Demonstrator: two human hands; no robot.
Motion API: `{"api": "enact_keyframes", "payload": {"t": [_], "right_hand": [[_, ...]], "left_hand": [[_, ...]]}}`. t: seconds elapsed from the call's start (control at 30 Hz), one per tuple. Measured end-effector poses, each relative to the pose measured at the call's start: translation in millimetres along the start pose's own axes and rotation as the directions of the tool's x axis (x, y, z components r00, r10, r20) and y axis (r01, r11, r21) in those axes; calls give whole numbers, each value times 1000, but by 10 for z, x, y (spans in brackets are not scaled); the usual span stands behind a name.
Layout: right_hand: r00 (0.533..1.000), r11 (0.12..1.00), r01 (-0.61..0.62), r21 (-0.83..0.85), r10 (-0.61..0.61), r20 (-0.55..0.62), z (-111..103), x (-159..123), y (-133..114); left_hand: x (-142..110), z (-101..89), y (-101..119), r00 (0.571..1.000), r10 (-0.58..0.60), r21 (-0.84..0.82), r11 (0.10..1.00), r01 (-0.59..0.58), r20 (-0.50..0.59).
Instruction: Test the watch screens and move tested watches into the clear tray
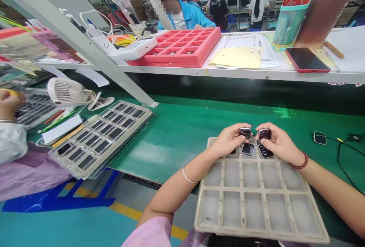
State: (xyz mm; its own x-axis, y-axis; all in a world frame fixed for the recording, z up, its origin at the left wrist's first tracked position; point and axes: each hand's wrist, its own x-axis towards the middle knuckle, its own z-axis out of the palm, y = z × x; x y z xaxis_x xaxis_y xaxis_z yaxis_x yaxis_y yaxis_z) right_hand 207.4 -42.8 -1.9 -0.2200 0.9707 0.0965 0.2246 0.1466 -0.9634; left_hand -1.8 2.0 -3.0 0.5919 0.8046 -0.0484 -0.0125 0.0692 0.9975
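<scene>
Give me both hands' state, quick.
Left hand: closed, holding a rounded-square dark device.
Right hand: closed, holding a second rounded-square dark device.

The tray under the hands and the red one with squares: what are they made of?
The beige tray looks like moulded plastic: matt, with thin pressed walls. The red tray seems soft foam: thick, dull, cut into pockets.

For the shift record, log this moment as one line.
left hand: glossy black rounded-square device | right hand: matching device | beige moulded compartmented tray: three more devices, top row
</scene>
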Motion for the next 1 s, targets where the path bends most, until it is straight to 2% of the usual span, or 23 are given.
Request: {"api": "enact_keyframes", "payload": {"t": [1.0], "right_hand": [[1000, 999, -8, -35, 8, 6, -5, -3, -35]], "left_hand": [[-17, 12, 28, 1000, 1, 4, 1000, -1, 14]]}}
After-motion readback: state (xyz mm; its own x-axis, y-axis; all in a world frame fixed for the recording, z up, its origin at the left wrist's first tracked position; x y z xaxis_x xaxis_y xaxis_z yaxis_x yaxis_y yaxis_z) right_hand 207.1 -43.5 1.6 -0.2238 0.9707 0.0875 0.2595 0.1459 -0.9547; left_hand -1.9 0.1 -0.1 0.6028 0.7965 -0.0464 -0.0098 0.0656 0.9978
